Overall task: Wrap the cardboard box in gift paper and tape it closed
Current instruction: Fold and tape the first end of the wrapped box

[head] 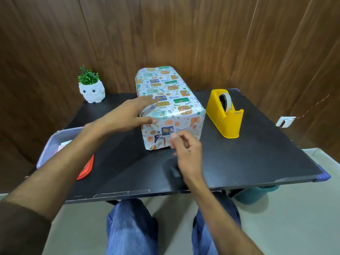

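On the table, centre: the cardboard box [171,100] stands fully covered in gift paper [165,85]; its near end shows folded flaps.
Step in hand: I judge it is the closing of the near end, almost the last part of the task.
Left grip [127,115]: released, fingers straight, at the near left top edge of the box; the thumb lies against the near end face.
Right grip [185,146]: just before the near end, fingers curled with thumb and forefinger together. It is blurred, so I cannot tell if it pinches a piece of tape or nothing.
Next move: probably to press tape over the flaps while the left grip steadies the box.
Tape dispenser [226,124]: yellow, right of the box, apart from it; it holds a tape roll [227,102].
Clear tub [49,144]: at the left table edge; something pink and white lies inside, and a red lid [86,170] lies beside it.
Owl pot [92,92]: far left corner, holds a green plant [88,75].
Teal bin [253,196]: under the table [239,162] on the right; its content is hidden.
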